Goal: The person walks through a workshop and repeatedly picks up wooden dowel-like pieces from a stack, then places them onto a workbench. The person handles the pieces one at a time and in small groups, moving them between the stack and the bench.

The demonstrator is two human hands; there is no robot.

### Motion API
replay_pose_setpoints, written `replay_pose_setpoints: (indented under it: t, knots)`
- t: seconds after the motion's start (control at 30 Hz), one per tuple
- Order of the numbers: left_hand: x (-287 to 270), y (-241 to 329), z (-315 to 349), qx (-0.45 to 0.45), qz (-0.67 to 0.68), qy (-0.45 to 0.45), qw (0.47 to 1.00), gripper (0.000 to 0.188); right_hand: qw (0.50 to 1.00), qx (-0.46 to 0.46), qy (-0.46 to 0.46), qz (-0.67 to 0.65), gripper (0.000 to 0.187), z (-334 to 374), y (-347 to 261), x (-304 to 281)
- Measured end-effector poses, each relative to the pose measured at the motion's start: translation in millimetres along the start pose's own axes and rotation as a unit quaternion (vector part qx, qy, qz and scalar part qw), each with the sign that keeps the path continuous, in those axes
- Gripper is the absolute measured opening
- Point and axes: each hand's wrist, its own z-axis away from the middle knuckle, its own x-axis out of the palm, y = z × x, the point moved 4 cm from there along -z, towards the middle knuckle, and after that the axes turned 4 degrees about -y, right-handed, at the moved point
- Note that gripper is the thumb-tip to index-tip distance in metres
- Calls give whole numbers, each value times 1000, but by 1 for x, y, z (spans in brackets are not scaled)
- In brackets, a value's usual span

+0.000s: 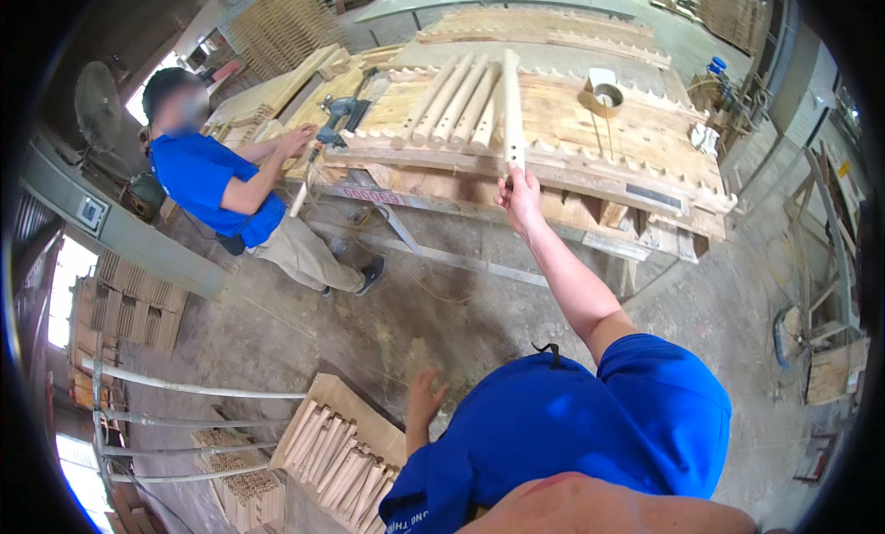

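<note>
My right hand (pixel 521 198) reaches forward and pinches the near end of a round wooden leg (pixel 513 110) with small drilled holes. That leg lies across the notched wooden rack on the workbench. Several similar wooden legs (pixel 461 100) rest side by side just to its left, their near ends also drilled. My left hand (pixel 426 397) hangs low at my side, a little blurred, its fingers loosely apart and nothing seen in it. Closest to it is a cardboard box (pixel 324 386) full of shorter wooden pieces (pixel 346 465).
A co-worker (pixel 217 179) in a blue shirt stands at the bench's left end, beside a power drill (pixel 339 110). A roll of tape (pixel 607 95) lies on the bench (pixel 636 119). White curved rails (pixel 194 386) stand left of the box. A standing fan (pixel 98 105) is at far left.
</note>
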Motion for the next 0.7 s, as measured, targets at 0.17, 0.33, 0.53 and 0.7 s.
replay_pose_setpoints:
  t: [0.17,0.33,0.53,0.7]
  knots:
    - [27,-3,40,-160,70,-9,985,37,988,-33,116,99,28,-73,10,-12]
    - [47,-19,112,-388,129,-6,913,45,987,156,18,-34,29,-72,54,-3]
    - [69,-27,126,-386,203,0,900,44,978,152,-45,-133,23,-106,37,-8]
    - [69,-30,128,-424,139,-7,895,47,982,138,-72,-106,20,-122,47,-7]
